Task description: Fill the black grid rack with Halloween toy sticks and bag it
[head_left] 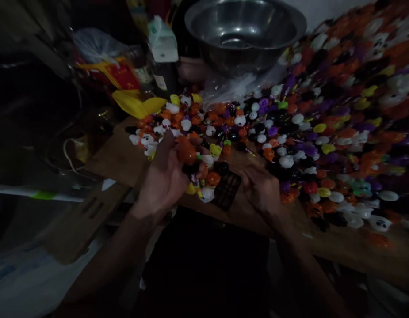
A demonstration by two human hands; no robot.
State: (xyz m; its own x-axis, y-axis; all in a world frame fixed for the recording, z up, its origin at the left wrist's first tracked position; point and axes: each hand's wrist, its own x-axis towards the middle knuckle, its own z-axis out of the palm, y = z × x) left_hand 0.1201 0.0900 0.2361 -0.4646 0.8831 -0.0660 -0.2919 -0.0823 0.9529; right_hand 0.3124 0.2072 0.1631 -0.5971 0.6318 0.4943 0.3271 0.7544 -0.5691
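My left hand [162,179] is closed around a bunch of small plastic Halloween figures on patterned stems. An orange figure [186,150] sits by its thumb; a yellow figure [215,151], an orange pumpkin [213,179] and a white figure [207,194] stick out to the right. Just right of the bunch is a black slotted tray [228,192], partly covered by it. Near the tray's right edge, my right hand [262,190] has its fingers curled together; what they hold, if anything, is hidden.
A large heap of similar figures [303,150] covers the right and back of the brown tabletop [114,154]. Behind it stand a metal basin [246,62], a dark bottle [162,79] and a small carton [162,44]. Yellow material [138,104] lies at the back left.
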